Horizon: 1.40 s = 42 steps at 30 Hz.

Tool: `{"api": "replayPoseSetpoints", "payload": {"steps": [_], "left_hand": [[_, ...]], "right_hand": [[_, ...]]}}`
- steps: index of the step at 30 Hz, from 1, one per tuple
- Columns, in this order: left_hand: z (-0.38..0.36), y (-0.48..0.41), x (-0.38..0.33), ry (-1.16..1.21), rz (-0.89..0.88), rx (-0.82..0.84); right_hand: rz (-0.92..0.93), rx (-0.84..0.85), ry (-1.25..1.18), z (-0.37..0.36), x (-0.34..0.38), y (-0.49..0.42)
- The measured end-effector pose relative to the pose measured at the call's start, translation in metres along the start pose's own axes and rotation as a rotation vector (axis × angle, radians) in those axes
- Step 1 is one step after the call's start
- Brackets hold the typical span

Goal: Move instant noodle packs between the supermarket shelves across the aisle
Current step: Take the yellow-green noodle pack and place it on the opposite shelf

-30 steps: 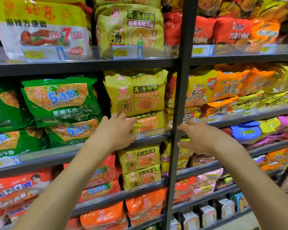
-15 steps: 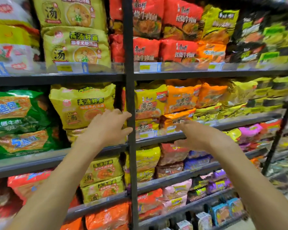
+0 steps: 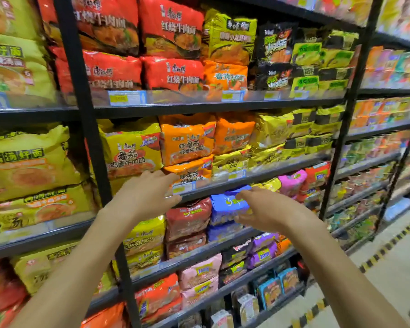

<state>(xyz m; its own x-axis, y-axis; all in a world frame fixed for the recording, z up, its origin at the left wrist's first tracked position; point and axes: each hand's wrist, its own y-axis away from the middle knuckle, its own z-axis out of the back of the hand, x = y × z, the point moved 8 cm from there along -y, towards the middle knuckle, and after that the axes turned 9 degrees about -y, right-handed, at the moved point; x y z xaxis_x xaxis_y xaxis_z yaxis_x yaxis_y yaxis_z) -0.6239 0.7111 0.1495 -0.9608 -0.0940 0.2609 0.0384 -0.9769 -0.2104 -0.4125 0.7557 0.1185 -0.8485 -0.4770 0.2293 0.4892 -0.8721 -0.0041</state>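
**At the shelf front: both hands bare, noodle packs on the shelves**

Nearest you, both forearms reach up and forward to the shelving. Your left hand [image 3: 145, 197] shows its back to you. Its fingers [image 3: 169, 179] are straight and released, holding nothing. They lie across the front rail [image 3: 270, 172] of a shelf, just beside a price tag [image 3: 184, 188]. Your right hand [image 3: 268, 209] is released too: its fingers [image 3: 243, 194] are loosely bent, the thumb lower, and nothing is gripped. Whether those fingers touch the wrapper behind them cannot be told.

Directly behind your right fingers a blue noodle pack [image 3: 225, 204] sits on the shelf under the rail, on top of another blue one. Between your two hands, level with the right fingers, is a dark red pack [image 3: 187, 217]. Just above your left fingers an orange pack [image 3: 194, 171] lies on the shelf, with a second orange pack [image 3: 187, 140] on top of it. Up and left of those fingers a yellow pack [image 3: 130, 150] stands by the black upright post [image 3: 85, 114]. Right of your right fingers and a little higher is a pink pack [image 3: 291, 182].

High above both hands, red packs [image 3: 173, 29] fill the next shelf. Far beyond your right fingers the shelving runs on, blurred, beside a pale floor [image 3: 400, 268] marked with a yellow-and-black stripe [image 3: 388, 246].
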Motion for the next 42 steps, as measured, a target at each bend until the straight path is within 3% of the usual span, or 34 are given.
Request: {"api": "replayPoseSetpoints", "payload": {"steps": [8,22,28,36,42], "left_hand": [[-0.013,-0.047,-0.075,0.005,-0.172,0.024],[-0.028,-0.159,-0.139,0.048,-0.2,0.033],[-0.027,-0.213,-0.165,0.035,-0.211,-0.01],[-0.028,-0.244,-0.163,0.104,-0.175,0.059],[-0.013,-0.273,-0.151,0.065,-0.048,0.032]], "right_hand": [[-0.115,0.014,-0.013,-0.006,-0.082,0.003],[-0.133,0.04,-0.001,0.024,-0.18,-0.077],[-0.108,0.032,0.002,0.047,-0.213,-0.114],[0.007,-0.007,-0.045,0.059,-0.231,-0.171],[0.12,-0.001,-0.053,0.071,-0.237,-0.222]]}}
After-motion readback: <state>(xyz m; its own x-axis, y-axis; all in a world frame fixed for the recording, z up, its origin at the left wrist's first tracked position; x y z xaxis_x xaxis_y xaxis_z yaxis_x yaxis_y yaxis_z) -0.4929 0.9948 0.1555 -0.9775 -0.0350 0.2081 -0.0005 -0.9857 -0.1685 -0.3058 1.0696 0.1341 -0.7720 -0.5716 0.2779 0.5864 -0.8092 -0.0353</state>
